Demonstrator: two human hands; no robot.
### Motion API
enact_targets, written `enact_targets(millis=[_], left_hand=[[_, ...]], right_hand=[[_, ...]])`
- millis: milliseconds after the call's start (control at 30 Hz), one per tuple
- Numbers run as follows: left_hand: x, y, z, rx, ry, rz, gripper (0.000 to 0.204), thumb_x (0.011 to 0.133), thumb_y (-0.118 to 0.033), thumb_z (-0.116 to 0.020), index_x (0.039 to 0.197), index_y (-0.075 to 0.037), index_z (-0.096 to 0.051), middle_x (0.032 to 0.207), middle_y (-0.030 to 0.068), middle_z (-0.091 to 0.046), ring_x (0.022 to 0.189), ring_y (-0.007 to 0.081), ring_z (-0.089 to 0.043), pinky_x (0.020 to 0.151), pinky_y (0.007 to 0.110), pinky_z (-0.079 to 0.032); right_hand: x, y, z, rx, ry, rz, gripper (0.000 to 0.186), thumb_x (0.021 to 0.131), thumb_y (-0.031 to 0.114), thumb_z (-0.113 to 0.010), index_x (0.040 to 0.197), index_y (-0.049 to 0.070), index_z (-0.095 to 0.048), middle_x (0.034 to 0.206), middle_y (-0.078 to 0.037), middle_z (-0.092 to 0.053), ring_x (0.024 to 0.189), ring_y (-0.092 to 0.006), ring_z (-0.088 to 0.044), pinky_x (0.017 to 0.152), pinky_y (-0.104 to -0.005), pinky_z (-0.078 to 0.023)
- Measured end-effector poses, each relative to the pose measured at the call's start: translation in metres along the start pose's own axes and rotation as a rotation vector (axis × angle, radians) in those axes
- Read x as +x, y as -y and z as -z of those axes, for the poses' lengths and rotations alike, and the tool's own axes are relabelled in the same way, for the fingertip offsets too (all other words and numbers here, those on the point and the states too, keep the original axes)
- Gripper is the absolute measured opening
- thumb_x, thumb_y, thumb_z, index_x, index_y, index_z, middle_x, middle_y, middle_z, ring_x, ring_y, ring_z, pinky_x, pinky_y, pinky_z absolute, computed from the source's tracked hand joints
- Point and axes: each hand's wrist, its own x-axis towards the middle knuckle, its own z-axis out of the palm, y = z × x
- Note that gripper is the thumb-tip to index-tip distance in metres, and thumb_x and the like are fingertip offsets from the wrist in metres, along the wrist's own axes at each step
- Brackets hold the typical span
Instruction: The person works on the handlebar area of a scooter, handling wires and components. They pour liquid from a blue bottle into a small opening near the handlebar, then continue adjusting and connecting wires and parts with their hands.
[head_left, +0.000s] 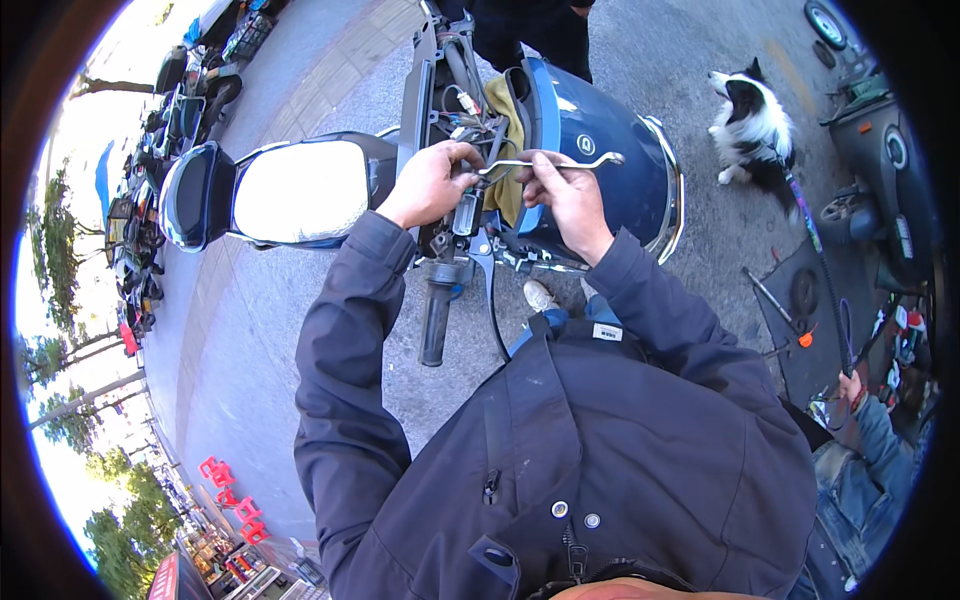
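Note:
A long silver wrench [602, 161] with an offset ring end lies across the opened handlebar area of a dark blue scooter [632, 205]. Its shaft is pinched between the thumb and fingers of my right hand [572, 200]. At the wrench's other end, my left hand [430, 187] is closed, thumb against fingers, beside the handlebar; what it grips is hidden. Uncovered wires and connectors [466, 103] show just beyond my left hand. An olive cloth [509, 100] is tucked between the handlebar and the blue front panel. Nearer me are a black handlebar grip [435, 318] and a brake lever [485, 262].
The scooter's seat [301, 190] carries a white cover. A person in dark trousers [532, 32] stands beyond the scooter. To the right, a black-and-white dog [752, 125] sits on a leash held by another person's hand [851, 388]. A dark scooter [890, 170] stands at far right.

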Motion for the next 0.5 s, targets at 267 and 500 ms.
enact_targets(millis=[267,500], left_hand=[[0.001,0.000,0.000,-0.037,-0.017,0.100,0.034,0.087,-0.007,-0.075,0.120,0.001,-0.070,0.114,0.0230,-0.074,0.109,0.0386,-0.072,0.098,0.044,-0.055],[0.000,0.000,0.004,-0.052,-0.005,-0.021,0.035,0.087,-0.006,-0.074,0.122,-0.002,-0.072,0.113,0.0219,-0.075,0.109,0.0357,-0.072,0.099,0.041,-0.054]], right_hand=[[0.048,0.067,-0.069,-1.265,0.212,0.490,0.029,0.103,0.024,-0.059,0.096,0.001,-0.075,0.077,-0.019,-0.073,0.073,-0.0368,-0.074,0.067,-0.0483,-0.056],[0.034,0.049,-0.024,-0.525,0.073,0.269,0.027,0.109,0.019,-0.057,0.111,-0.004,-0.072,0.086,-0.011,-0.076,0.073,-0.0182,-0.074,0.070,-0.0304,-0.060]])
